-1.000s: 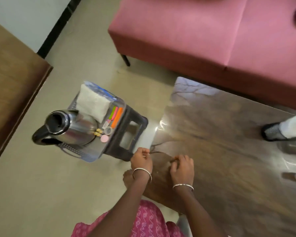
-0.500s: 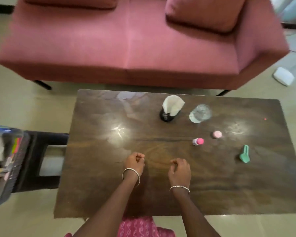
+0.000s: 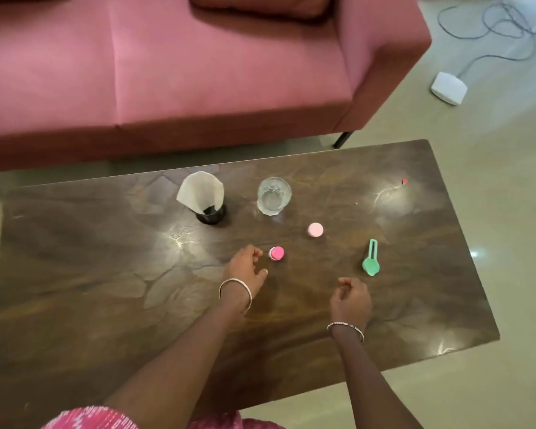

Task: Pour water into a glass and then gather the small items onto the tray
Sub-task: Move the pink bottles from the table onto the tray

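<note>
Glossy dark wood-grain table, clear glass

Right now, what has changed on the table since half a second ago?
The left hand has reached forward to just beside the pink-capped bottle, now loosely open, with no contact visible. The right hand has moved forward and right towards the green scoop, holding nothing. The bottle, scoop, pale pink cap, glass and napkin holder stayed put.
</note>
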